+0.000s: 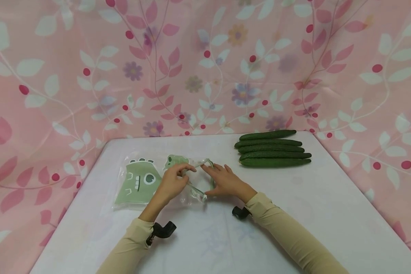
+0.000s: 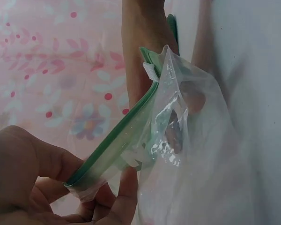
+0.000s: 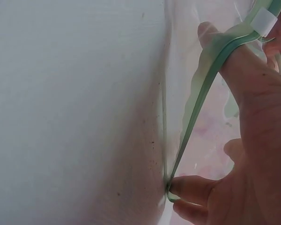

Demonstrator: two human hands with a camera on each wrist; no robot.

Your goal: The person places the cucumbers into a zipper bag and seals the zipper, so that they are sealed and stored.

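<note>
A clear slider zip bag (image 1: 137, 194) printed with green cartoon monsters lies on the table, its green-edged mouth held apart toward the right. My left hand (image 1: 172, 183) pinches one side of the mouth; in the left wrist view, thumb and fingers grip the green zip strip (image 2: 114, 133). My right hand (image 1: 227, 182) is at the mouth with its fingers spread. In the right wrist view, its thumb (image 3: 243, 61) reaches under the strip, while fingertips (image 3: 189, 185) touch the strip's far end. A white slider (image 3: 263, 21) sits near the thumb.
Several dark green cucumbers (image 1: 272, 148) lie side by side at the table's back right. The white-covered table (image 1: 294, 213) meets a pink floral curtain (image 1: 198, 68) behind and at both sides. Black wrist cameras (image 1: 164, 230) hang below both sleeves.
</note>
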